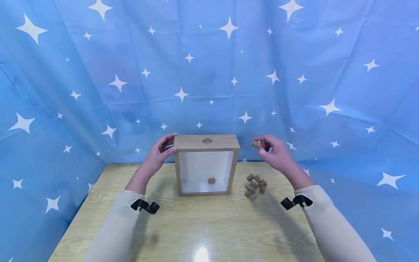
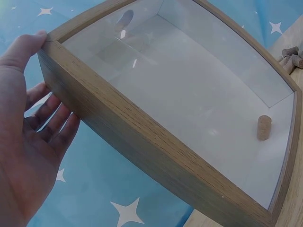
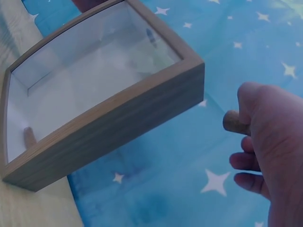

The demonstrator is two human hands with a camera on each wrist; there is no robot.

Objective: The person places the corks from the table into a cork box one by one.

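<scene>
A wooden box frame (image 1: pixel 205 143) with a clear front and a round hole (image 1: pixel 207 141) in its top stands upright on the table. Inside it, a single cork (image 2: pixel 264 127) is at the bottom. My left hand (image 1: pixel 158 154) holds the box's upper left corner, thumb at the front edge and fingers along the side and behind. To the right of the box, my right hand (image 1: pixel 275 151) is raised and pinches another cork (image 3: pixel 235 122) between thumb and fingers, apart from the box. Below that hand, a pile of several corks (image 1: pixel 254 184) lies on the table.
The light wood table (image 1: pixel 196 225) runs back to a blue curtain (image 1: pixel 209 72) with white stars, which hangs right behind the box. Black camera mounts (image 1: pixel 144 206) sit on both sleeves.
</scene>
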